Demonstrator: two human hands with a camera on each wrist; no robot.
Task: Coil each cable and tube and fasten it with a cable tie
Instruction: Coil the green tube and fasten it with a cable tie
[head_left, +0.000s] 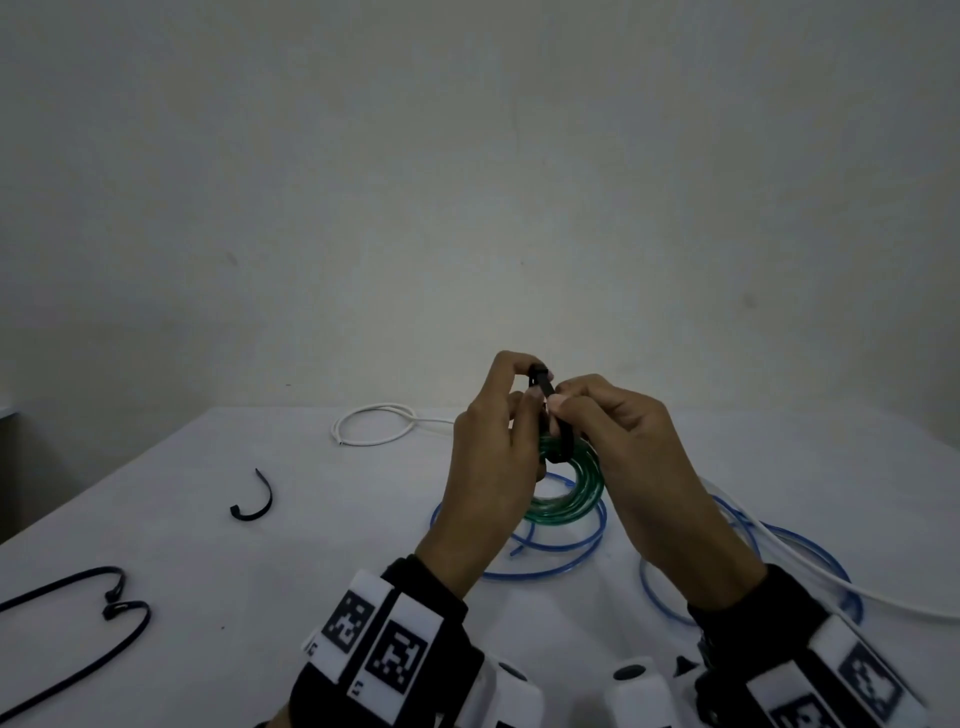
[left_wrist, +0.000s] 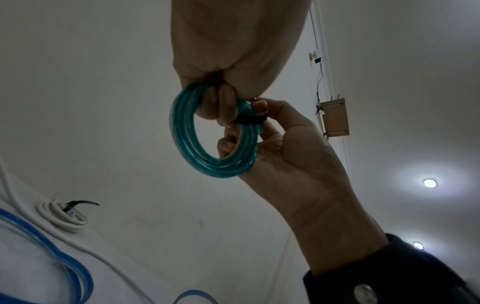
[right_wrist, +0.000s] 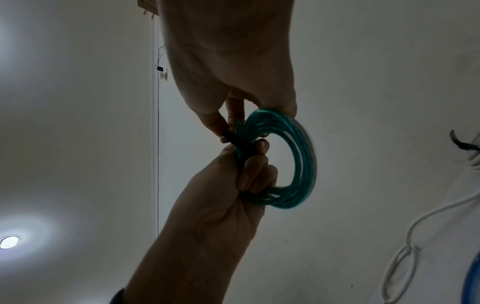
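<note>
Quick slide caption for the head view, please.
Both hands, left hand and right hand, close a black cable tie around the coiled green tube above the table.

You see a glossy, translucent green plastic tube (left_wrist: 215, 144), a matt black plastic cable tie (left_wrist: 250, 120) round it, a shiny clear-blue plastic tube (head_left: 545, 551), a smooth white plastic-sheathed cable (head_left: 374, 426), and a matt white cloth-like table (head_left: 260, 545).
</note>
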